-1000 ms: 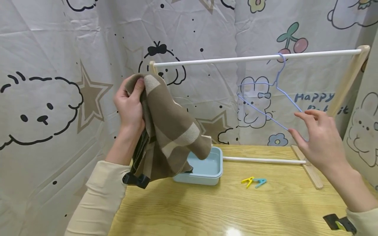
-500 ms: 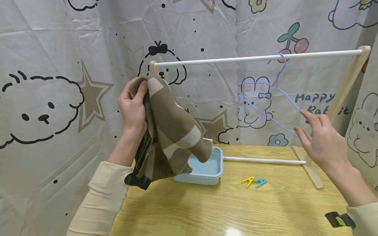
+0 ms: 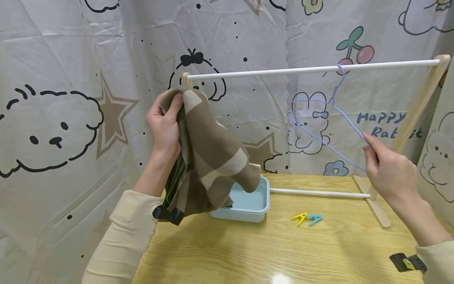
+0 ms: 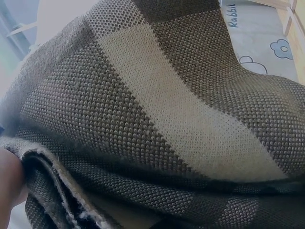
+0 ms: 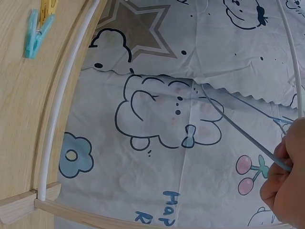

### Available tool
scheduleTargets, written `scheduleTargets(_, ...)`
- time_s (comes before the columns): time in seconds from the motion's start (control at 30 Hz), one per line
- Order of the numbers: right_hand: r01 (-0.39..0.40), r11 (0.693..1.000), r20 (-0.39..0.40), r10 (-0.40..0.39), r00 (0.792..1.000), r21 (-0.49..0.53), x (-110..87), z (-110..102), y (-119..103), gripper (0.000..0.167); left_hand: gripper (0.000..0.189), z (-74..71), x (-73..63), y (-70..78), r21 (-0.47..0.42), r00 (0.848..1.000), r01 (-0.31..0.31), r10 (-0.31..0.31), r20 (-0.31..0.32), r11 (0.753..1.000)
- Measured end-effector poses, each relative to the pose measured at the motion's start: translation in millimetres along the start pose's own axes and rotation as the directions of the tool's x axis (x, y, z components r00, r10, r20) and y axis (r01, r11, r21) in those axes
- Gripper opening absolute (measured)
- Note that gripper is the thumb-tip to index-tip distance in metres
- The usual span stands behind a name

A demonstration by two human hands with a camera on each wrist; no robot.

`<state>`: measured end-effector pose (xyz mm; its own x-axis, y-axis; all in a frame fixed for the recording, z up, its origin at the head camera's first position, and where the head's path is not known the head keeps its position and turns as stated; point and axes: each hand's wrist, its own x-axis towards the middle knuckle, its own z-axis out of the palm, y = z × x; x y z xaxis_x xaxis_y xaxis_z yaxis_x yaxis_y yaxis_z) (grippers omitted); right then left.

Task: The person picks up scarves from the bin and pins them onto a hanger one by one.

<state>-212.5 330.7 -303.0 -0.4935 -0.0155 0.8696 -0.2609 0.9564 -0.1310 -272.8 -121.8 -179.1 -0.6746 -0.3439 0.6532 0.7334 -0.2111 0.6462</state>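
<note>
My left hand (image 3: 164, 126) grips a brown and beige checked knit cloth (image 3: 213, 130), thumb over its folded upper edge. The cloth hangs in loose folds and overlaps the basin in the head view. Its coarse weave and pale stripe fill most of the left wrist view. At the right, my right hand (image 3: 391, 169) holds the right corner of a thin blue-purple clothes hanger (image 3: 349, 122), hiding that end. The hanger's hook sits over the rack's bar, and its free end points left. In the right wrist view, the fingers curl round the hanger's wire (image 5: 238, 125).
The white top bar (image 3: 262, 73) of a wooden rack spans the back, with a lower bar (image 3: 319, 193) near the table. A light blue basin (image 3: 260, 215) stands on the wooden table (image 3: 283, 252). A yellow clothespin (image 3: 300, 217) and a blue clothespin (image 3: 315, 219) lie right of it.
My right hand has slid outward along the hanger, and its spread fingers have closed round the corner. My left hand with the cloth has shifted slightly right in the view.
</note>
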Motion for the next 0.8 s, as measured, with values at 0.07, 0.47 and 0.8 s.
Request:
scheduleTargets(0.07,0.008,1.000,-0.030,-0.008,1.000,0.007,1.2,-2,-1,0.033,0.008,2.1,0.5,1.1,0.005,1.000,-0.015,0.015,0.007,1.000)
scheduleTargets(0.47,0.009,0.984,-0.135,0.015,0.991,0.180,16.8,-13,-13,0.032,0.005,18.9,12.4,29.9,-0.075,0.996,-0.090,0.092,0.022,0.993)
scheduleTargets(0.8,0.065,0.972,-0.195,-0.021,0.981,0.226,10.0,-20,-44,0.033,0.010,38.9,2.0,43.0,-0.121,0.989,-0.118,0.127,0.072,0.986)
